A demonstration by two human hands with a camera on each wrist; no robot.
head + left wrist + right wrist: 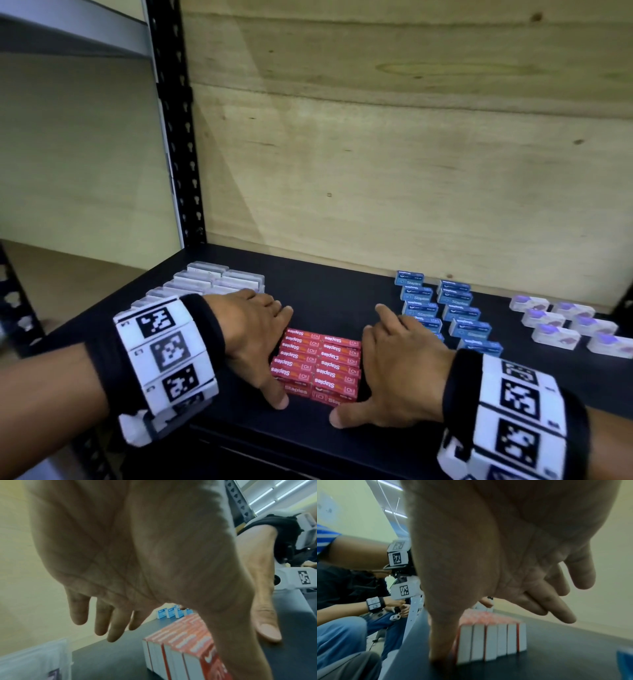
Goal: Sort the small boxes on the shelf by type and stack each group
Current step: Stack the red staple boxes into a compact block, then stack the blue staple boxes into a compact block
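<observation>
While both hands flank the red boxes [317,363] on the shelf [342,284], left hand [253,329] and right hand [400,359] spread flat, each grip wide, squaring the block; next likely needs inward pressure

Bare shelf [342,294] lane between clear boxes [219,279] and blue boxes [442,305].

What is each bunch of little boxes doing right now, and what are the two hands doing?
Red staples boxes: packed side by side in two rows, on edge, between the hands.
Blue staples boxes: two loose rows, apart.
Clear plastic boxes: grouped at the left, partly hidden.
White and purple boxes: two rows at the right.
Left hand: open, fingers straight, beside the red block.
Right hand: open, thumb on the shelf.
</observation>
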